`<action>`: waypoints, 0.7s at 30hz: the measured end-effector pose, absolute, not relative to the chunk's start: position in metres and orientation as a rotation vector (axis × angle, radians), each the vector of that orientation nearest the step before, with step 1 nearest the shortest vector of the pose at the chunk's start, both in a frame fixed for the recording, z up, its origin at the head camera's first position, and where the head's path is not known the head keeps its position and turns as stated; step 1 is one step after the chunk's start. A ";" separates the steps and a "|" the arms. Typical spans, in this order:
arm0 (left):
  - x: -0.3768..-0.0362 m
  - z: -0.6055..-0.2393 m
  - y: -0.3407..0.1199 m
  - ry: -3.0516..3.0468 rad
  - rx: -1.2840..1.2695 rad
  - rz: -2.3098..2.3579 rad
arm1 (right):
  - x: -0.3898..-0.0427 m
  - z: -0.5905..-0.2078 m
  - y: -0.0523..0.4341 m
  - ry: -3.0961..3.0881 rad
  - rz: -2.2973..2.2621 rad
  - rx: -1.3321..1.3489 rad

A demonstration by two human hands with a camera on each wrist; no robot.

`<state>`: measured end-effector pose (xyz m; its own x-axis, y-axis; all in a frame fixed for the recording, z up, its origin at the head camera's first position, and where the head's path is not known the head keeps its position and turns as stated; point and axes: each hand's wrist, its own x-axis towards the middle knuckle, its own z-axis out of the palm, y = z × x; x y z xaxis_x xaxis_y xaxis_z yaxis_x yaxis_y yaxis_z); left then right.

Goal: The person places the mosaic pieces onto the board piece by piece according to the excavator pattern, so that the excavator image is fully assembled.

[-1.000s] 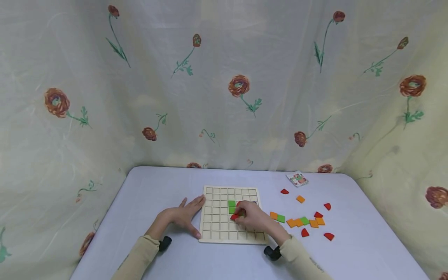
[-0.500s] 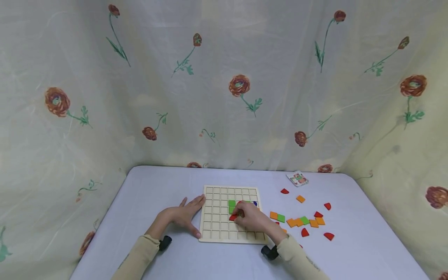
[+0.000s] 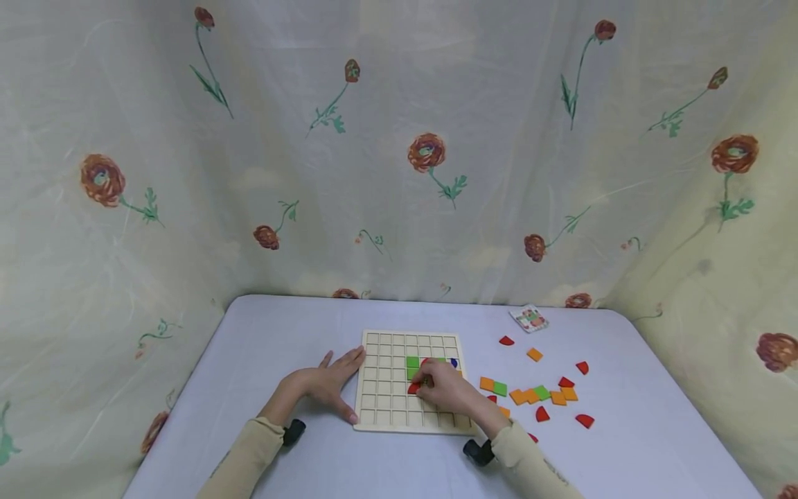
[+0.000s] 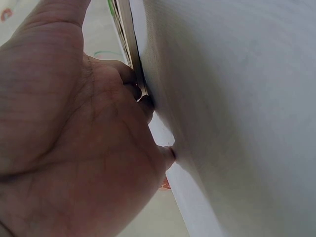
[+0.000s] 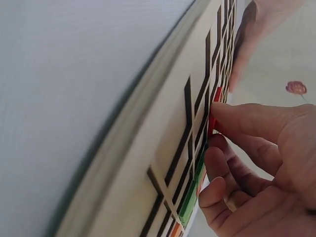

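Observation:
A pale wooden grid board (image 3: 382,402) lies on the table. My right hand (image 3: 444,387) is over its middle, pinching a red quarter-circle tile (image 3: 414,389) between thumb and fingertips. In the right wrist view the red tile (image 5: 213,116) is right at a cell, close against the grid. Green square tiles (image 3: 413,362) sit in cells just beyond it, and a dark blue piece (image 3: 454,362) shows near the board's right edge. My right hand covers other pieces. My left hand (image 3: 327,384) lies with fingers spread, thumb and fingertips at the board's left edge.
Right of the board are scattered orange squares (image 3: 534,355), green squares (image 3: 541,393) and red quarter-circles (image 3: 584,421). A small patterned card (image 3: 530,319) lies at the back right. Floral curtains (image 3: 374,173) stand behind and beside the table (image 3: 299,319).
My right hand has shifted slightly left with the red tile, uncovering the blue piece and some loose tiles beside the board. The left hand has stayed put.

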<state>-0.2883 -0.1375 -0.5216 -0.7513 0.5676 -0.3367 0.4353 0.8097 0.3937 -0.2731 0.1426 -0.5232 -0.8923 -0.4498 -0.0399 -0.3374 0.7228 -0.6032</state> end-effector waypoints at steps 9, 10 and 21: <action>-0.291 -0.526 -0.138 2.561 0.744 0.381 | -0.272 -0.522 0.142 2.726 -0.950 -0.635; -0.292 -0.527 -0.138 2.562 0.742 0.384 | -0.272 -0.521 0.141 2.728 -0.947 -0.636; -0.290 -0.526 -0.138 2.562 0.732 0.386 | -0.273 -0.527 0.141 2.753 -0.951 -0.633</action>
